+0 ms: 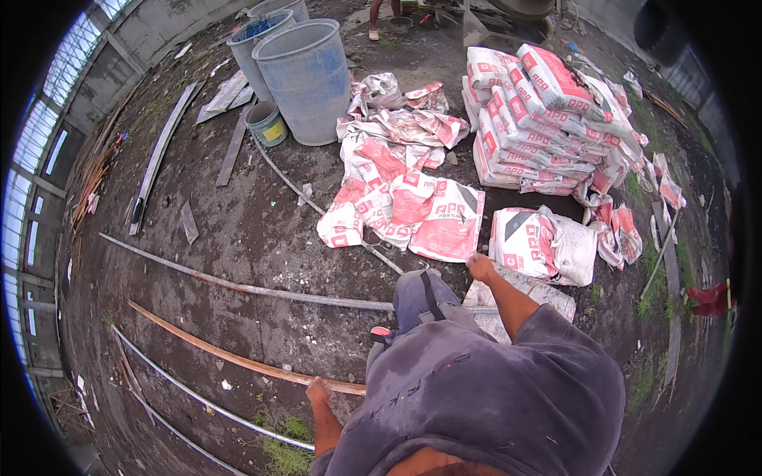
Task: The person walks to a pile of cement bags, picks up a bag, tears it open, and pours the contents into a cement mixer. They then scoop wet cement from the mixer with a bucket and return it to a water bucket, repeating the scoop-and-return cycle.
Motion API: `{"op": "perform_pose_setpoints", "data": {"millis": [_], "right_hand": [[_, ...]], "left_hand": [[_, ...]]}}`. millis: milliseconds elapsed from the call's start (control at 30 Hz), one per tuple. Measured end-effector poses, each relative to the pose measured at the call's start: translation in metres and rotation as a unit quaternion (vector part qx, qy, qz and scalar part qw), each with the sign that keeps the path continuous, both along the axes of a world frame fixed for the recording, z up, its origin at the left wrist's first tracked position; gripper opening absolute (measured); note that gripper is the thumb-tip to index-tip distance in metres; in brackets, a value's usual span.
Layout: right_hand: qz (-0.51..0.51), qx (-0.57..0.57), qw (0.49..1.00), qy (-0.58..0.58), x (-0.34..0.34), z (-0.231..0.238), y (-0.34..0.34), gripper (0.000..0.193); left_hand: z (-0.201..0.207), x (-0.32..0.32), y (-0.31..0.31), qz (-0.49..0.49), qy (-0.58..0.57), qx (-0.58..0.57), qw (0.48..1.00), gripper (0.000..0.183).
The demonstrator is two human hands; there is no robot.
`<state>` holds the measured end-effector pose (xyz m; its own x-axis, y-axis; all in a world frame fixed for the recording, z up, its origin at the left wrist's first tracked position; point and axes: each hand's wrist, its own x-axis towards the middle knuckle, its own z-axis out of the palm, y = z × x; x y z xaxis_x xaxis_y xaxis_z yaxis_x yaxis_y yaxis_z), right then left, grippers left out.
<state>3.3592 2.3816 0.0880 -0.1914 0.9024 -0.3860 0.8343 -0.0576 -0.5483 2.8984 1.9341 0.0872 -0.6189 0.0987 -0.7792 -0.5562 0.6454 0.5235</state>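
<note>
My right hand [479, 266] reaches forward, its fingers closed at the near right corner of a flattened, empty-looking cement sack [449, 226], white and red. To its right lies a fuller cement sack [544, 244] with a crumpled, dusty right side. My left hand [318, 390] hangs low at my left side, fingers curled with nothing visible in them. In the picture it overlaps a long wooden strip [238, 349] on the ground below. A pale, dusty slab or board [548, 295] shows partly under my right arm.
Crumpled sacks [381, 163] lie ahead, left of a stack of full cement sacks [532, 119]. Large blue-grey drums [303, 87] and a small bucket [267, 124] stand farther left. A long pipe [238, 285] crosses the dirt. Another person's leg [374, 17] shows at the back.
</note>
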Motion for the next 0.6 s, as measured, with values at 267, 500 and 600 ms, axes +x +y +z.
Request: {"op": "perform_pose_setpoints", "data": {"millis": [267,500,600], "right_hand": [[-0.170,0.009,0.980,0.104,-0.062,0.017,0.054,0.031],[-0.104,-0.056,0.993,0.010,-0.037,-0.054,0.165,0.025],[-0.211,0.001,0.976,0.058,-0.028,-0.058,0.230,0.025]], "left_hand": [[0.066,-0.185,0.258,-0.107,0.136,0.121,0.977,0.028],[0.033,-0.134,0.454,-0.159,0.032,0.132,0.978,0.033],[0.008,-0.102,0.505,-0.214,-0.039,-0.005,0.976,0.023]]}}
